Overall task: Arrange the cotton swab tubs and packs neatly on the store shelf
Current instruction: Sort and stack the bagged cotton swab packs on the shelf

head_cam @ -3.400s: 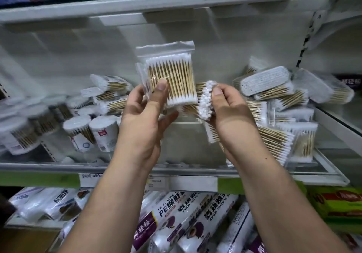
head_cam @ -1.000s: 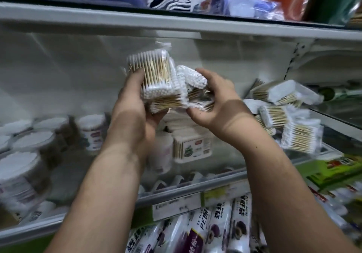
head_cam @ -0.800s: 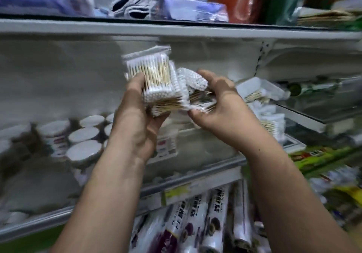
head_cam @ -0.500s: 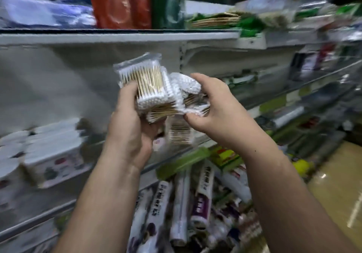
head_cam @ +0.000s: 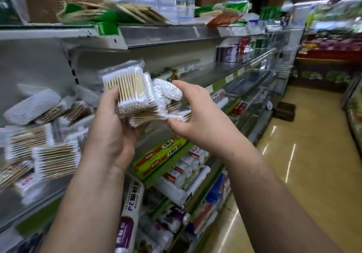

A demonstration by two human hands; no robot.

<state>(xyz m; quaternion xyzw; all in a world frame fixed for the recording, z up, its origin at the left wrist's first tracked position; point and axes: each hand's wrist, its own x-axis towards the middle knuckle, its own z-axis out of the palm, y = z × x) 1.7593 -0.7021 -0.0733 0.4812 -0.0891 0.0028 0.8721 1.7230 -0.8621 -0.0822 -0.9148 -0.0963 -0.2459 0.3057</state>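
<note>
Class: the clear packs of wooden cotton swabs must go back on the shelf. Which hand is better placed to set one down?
Probably the left hand: it grips the clear packs of wooden cotton swabs nearest the grey metal shelf; the right hand is farther.

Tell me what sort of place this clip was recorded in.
Most likely a supermarket aisle: long tiered shelves with price-label strips, boxed cling wrap stocked below, and piled cotton swab packs beside the ones held by both hands.

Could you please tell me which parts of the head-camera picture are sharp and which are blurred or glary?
Head view: the clear plastic packs of wooden cotton swabs held by both hands are fairly sharp; the loose swab packs on the grey shelf at left are motion-smeared; the glossy yellow floor carries streaks of glare; the far aisle is blurred.
</note>
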